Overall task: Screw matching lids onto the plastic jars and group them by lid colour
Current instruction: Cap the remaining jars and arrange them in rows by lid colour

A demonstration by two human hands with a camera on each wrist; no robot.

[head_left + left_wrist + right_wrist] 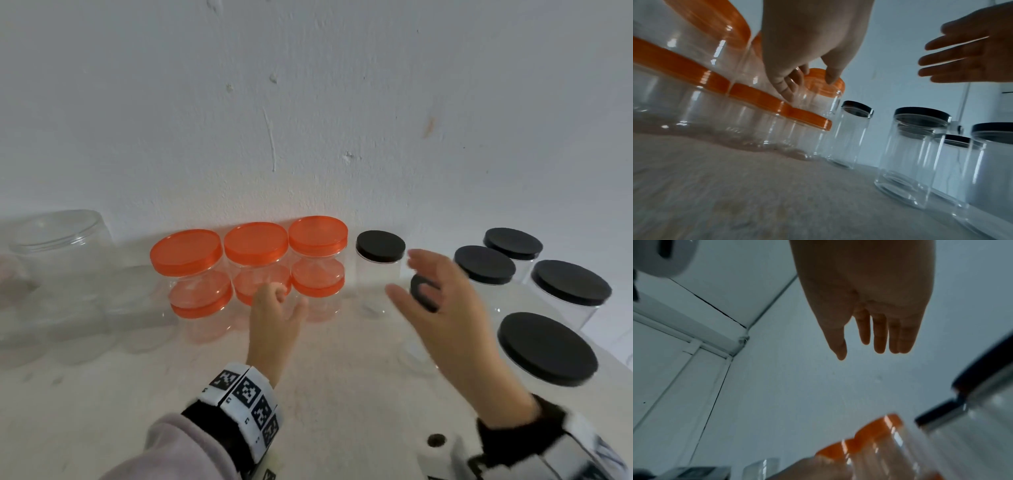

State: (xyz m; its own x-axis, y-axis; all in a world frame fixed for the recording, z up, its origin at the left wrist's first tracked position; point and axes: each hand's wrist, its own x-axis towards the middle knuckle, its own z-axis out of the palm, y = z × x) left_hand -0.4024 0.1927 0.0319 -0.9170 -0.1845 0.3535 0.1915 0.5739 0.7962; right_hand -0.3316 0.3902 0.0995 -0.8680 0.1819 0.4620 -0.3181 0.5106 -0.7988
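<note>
Orange-lidded clear jars [257, 245] stand stacked two high against the wall, three stacks side by side. My left hand [287, 298] hovers at the middle stack, fingers loosely curled at the lower jar's orange lid [764, 97], gripping nothing that I can see. To their right stand several black-lidded jars [380, 246]. My right hand [402, 274] is spread with straight fingers above one small black-lidded jar [423, 296], whose lid shows between the fingers. In the right wrist view the right hand [859, 353] holds nothing.
Several lidless clear jars [65, 246] stand at the far left by the wall. Larger black-lidded jars [547, 347] crowd the right side of the white table [342, 377]. The wall [308, 120] rises directly behind the jars.
</note>
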